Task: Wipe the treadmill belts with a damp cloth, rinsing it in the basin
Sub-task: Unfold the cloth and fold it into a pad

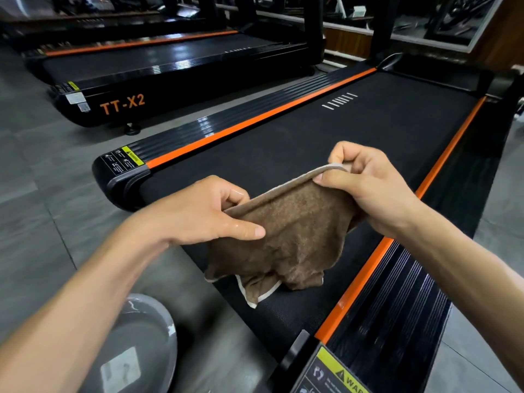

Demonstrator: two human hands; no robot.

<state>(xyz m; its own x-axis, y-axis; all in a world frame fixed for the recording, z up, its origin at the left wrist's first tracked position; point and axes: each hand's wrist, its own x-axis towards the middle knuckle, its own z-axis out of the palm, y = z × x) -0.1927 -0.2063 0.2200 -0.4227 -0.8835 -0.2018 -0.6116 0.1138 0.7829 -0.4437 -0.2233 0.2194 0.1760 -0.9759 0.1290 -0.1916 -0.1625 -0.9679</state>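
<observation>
Head view: both forearms reach forward over the belt (340,129). The left hand (204,214) pinches the near end of the cloth's (289,239) top edge between thumb and curled fingers; the right hand (365,185) pinches the far end likewise. The brown cloth hangs between them, its lower corners resting on the belt. A basin (147,336) sits on the floor at lower left.

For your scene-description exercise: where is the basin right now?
In the head view the basin sits on the floor at bottom left, under the left forearm, beside the near end of the treadmill belt.
</observation>
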